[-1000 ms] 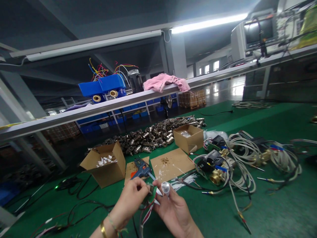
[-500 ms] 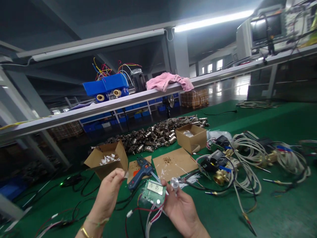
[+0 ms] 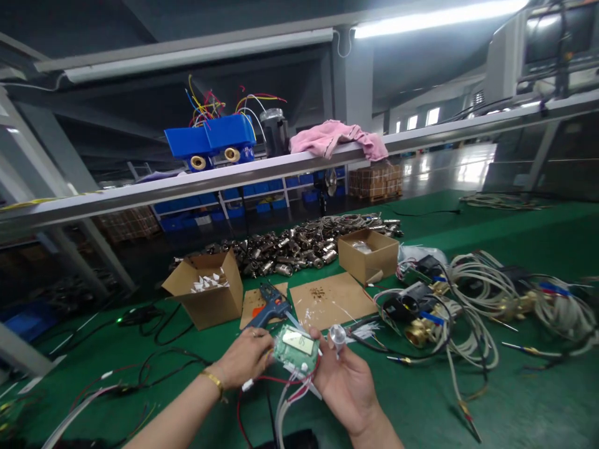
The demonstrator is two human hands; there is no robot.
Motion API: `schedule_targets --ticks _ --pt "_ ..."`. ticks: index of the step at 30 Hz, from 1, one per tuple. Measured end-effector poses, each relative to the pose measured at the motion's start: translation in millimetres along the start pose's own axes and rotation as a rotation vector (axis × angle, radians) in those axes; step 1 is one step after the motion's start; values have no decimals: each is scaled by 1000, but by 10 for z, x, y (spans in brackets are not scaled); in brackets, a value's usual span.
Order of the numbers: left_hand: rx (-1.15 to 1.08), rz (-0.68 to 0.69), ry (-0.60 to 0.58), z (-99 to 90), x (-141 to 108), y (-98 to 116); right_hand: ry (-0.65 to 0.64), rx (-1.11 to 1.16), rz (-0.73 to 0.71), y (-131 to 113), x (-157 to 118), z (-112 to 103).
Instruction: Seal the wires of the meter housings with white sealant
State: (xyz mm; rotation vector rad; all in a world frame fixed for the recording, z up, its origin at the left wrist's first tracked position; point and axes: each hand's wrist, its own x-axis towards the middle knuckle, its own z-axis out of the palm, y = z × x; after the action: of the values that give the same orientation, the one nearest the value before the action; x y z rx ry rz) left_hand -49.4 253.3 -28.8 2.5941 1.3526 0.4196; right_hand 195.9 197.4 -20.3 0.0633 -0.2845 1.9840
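My right hand (image 3: 346, 386) holds a green circuit board (image 3: 292, 363) with a small grey display (image 3: 298, 342) by its right side. A shiny metal cylinder (image 3: 337, 337) stands up at the fingers of the same hand. My left hand (image 3: 248, 357) is at the board's left edge with curled fingers; whatever is in them is hidden. Behind that hand lies a dark blue glue gun (image 3: 274, 304), its handle running down toward the knuckles. Red and white wires (image 3: 285, 399) hang from the board's lower edge.
An open carton (image 3: 215, 293) of small white pieces stands left, another carton (image 3: 369, 255) right. Cardboard sheets (image 3: 334, 296) lie between them, before heaped metal fittings (image 3: 299, 246). Coiled cables (image 3: 472, 312) and brass valves (image 3: 416, 333) lie right. A shelf (image 3: 224, 174) spans overhead.
My left hand has come down and right, from beside the left carton to the board's left edge. The small pale piece it pinched is out of sight. My right hand keeps the board.
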Motion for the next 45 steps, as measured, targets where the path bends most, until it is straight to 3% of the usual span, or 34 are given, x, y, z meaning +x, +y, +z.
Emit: schedule_targets --ticks 4,7,12,17,19,22,25,29,31,34,37,41,45 --pt "-237 -316 261 -143 -427 255 58 1 -15 3 17 -64" --pt "-410 -450 399 -4 -833 616 85 1 -16 33 37 -152" --pt "-715 -358 312 305 -1217 1048 121 -6 -10 182 39 -277" --pt "-955 -226 225 239 -1404 1245 144 -11 -8 326 -129 -187" --pt "-935 -209 293 201 -1491 1377 147 -13 -4 352 -238 -105" --pt "-888 -215 493 185 -1602 1614 144 -23 13 371 -396 32" --pt "-740 -91 609 148 -1689 1778 137 -45 31 383 -510 166" --pt "-480 163 442 46 -1796 1749 124 -80 56 392 -591 294" --pt "-360 173 349 38 -1828 1653 122 -97 62 391 -620 326" --pt "-134 229 320 75 -1805 1523 123 -127 66 387 -655 350" --pt "73 334 268 22 -1708 1557 129 -176 64 381 -675 362" --pt "73 163 81 -247 -1587 1827 171 -283 61 306 -755 361" --pt "-43 52 22 -391 -1569 1972 229 -433 90 83 -1057 370"
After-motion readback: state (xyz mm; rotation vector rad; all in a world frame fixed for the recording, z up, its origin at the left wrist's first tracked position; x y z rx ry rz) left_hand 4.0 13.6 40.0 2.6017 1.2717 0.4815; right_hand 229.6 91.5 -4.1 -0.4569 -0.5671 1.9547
